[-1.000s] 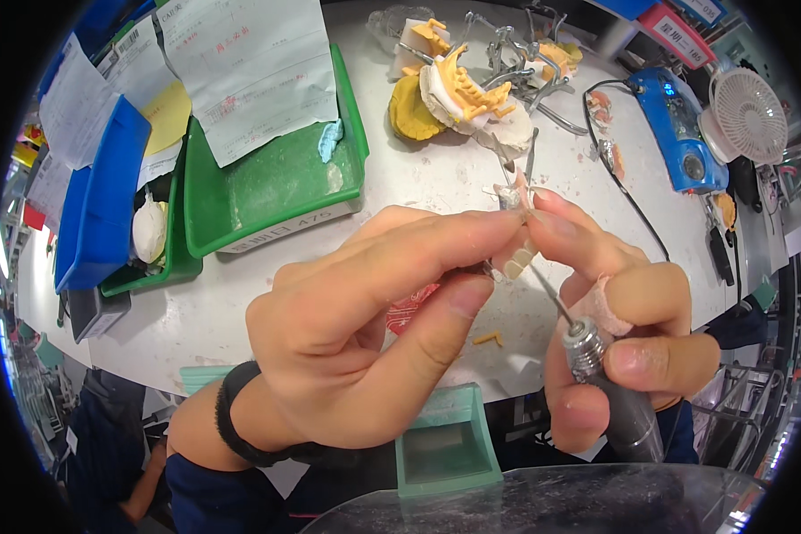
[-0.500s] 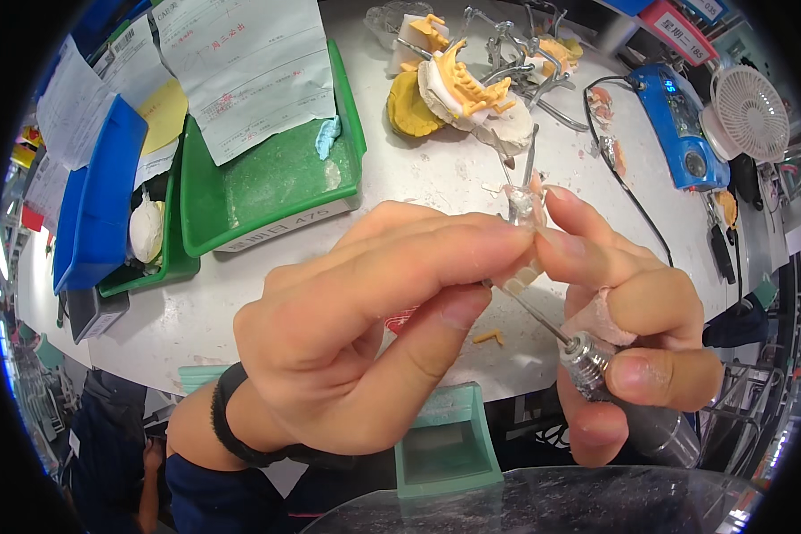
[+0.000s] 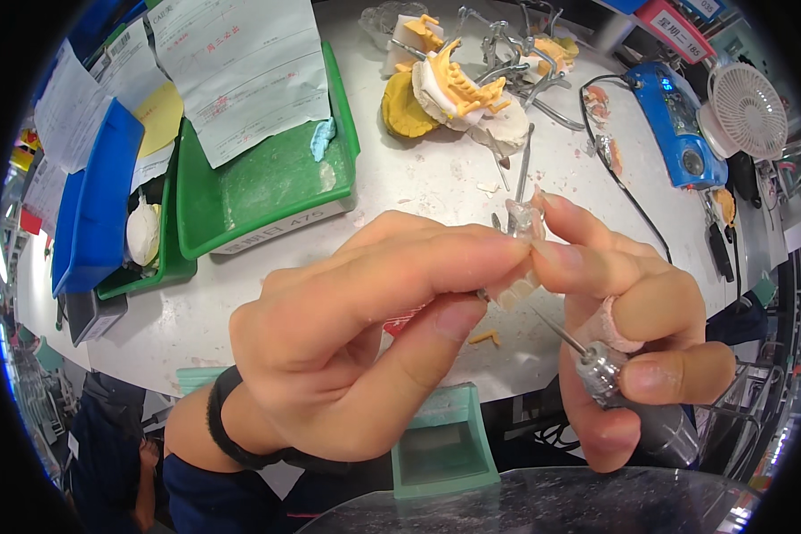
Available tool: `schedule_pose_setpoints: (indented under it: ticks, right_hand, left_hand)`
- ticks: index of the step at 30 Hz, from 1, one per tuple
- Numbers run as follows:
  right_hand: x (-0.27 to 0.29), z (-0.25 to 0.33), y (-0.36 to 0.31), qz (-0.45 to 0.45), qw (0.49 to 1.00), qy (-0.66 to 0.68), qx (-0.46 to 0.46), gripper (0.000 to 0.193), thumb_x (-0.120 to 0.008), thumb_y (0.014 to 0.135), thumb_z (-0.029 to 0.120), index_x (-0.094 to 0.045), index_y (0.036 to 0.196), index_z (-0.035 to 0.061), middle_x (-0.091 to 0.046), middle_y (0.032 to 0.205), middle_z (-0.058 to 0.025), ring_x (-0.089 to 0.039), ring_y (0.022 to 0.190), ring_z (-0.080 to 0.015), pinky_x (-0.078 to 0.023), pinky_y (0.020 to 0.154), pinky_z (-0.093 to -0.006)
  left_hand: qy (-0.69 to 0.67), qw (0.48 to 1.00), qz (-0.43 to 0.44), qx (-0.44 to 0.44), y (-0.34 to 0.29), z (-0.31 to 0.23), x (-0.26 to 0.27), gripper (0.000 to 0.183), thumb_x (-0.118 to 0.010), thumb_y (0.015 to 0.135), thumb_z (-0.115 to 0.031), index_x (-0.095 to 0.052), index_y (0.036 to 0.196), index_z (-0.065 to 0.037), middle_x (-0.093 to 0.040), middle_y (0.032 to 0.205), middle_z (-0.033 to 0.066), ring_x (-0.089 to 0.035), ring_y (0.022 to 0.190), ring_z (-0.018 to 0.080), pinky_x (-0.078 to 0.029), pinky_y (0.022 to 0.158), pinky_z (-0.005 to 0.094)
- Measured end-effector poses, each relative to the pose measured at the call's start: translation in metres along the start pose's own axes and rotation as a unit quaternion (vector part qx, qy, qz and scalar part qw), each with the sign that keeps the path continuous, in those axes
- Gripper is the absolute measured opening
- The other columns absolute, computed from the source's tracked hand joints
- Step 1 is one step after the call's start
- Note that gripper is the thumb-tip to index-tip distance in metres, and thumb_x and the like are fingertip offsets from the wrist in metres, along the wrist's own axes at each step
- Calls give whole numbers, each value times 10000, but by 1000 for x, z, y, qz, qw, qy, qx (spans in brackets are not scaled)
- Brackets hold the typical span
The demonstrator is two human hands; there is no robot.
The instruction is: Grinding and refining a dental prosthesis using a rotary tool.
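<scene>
Between the thumb and forefinger of my left hand [image 3: 356, 325] is a small partial denture [image 3: 516, 294] with pale teeth and a translucent part at its upper end. My right hand [image 3: 654, 298] wraps its lower fingers around a rotary handpiece [image 3: 601, 372], whose thin bur points up and left. A gap shows between the bur tip and the denture's teeth. Fingertips of my right hand also steady the denture beside my left fingertips. A tan wrap circles one right finger. Much of the denture is hidden by my fingers.
Plaster dental models [image 3: 463, 89] with orange frameworks and metal articulators stand at the back. A green tray [image 3: 267, 187] with papers and a blue tray [image 3: 98, 196] lie left. At right are a blue control unit [image 3: 672, 125], its cord and a white fan [image 3: 748, 111]. A pale green drawer [image 3: 445, 458] sits in front.
The handpiece has moved slightly down and right, so its bur has drawn away from the denture. The denture has turned a little, showing more of its teeth.
</scene>
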State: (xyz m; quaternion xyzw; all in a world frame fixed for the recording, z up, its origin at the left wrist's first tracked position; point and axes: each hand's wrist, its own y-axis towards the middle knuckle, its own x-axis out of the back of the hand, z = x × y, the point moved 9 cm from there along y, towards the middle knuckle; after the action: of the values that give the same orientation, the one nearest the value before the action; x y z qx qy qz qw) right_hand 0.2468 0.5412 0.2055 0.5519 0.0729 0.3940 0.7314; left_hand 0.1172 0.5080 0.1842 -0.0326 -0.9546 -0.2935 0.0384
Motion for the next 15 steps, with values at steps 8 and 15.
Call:
schedule_pose_setpoints:
  ticks: [8, 15]
  right_hand:
    - [1, 5, -2, -20, 1000, 5, 16, 406, -566, 851, 359, -392, 1135, 127, -441, 942, -105, -550, 1009, -444, -335, 917, -666]
    - [1, 0, -9, -55, 997, 30, 40, 394, -559, 858, 345, -387, 1139, 129, -428, 974, -125, -498, 1053, -500, -296, 921, -694]
  left_hand:
    - [-14, 1000, 2, 10, 0, -1, -2, 327, -473, 835, 71, -473, 1161, 52, -573, 1035, 202, -533, 927, 226, -408, 830, 338]
    - [-29, 999, -17, 28, -2, 1, 2, 296, -497, 839, 65, -492, 1133, 35, -567, 1071, 186, -534, 974, 211, -399, 873, 332]
